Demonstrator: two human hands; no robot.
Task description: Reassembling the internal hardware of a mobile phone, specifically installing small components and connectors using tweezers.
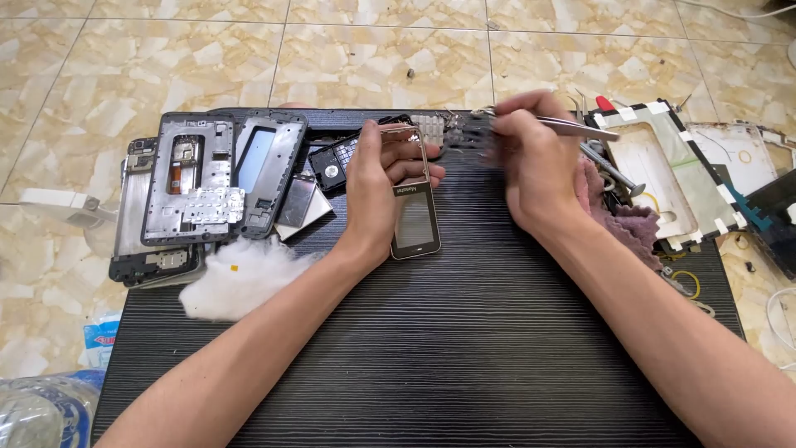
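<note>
My left hand (375, 184) grips a small phone front cover (415, 217) with a brown rim, tilted up from the dark ribbed table (464, 348). My right hand (531, 166) holds metal tweezers (572, 127), their tips pointing left above the table's far edge, close to the top of the cover. The right hand is blurred with motion. A small dark phone body (333, 162) lies just left of my left hand.
Several stripped phone frames (186, 178) are piled at the table's left, with a wad of white cotton (240, 278) in front. At the right lie a taped white panel (663, 178), a purple cloth (634, 224), a screwdriver (612, 170) and loose parts. Tiled floor surrounds the table.
</note>
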